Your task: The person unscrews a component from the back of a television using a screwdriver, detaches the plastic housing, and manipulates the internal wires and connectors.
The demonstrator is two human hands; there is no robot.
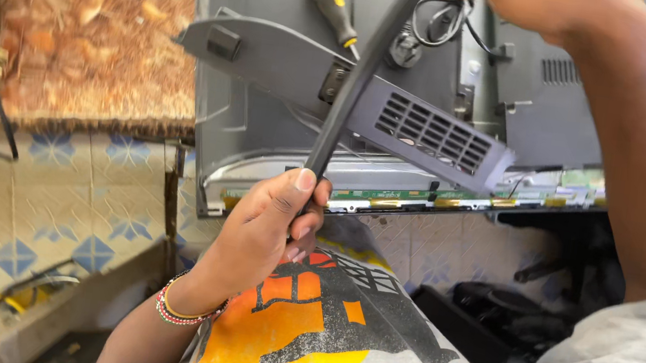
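Two hands hold a dark strip (360, 79): left hand (268, 224) pinches its lower end, right hand (526, 1) its top, above the TV back (264, 125); freeing it needs a steady pull.

Head camera looking down over a repair in progress

The single view is riding on the person's head, tilting steeply down across the chest, close to the left hand (264, 228) at 6 o'clock and the right hand (526, 1) clipping out at 1 o'clock. It is facing the opened flat-screen back panel (265, 117) ahead, with tiled floor (50, 197) showing at 8 o'clock. No second view is sharing the scene.
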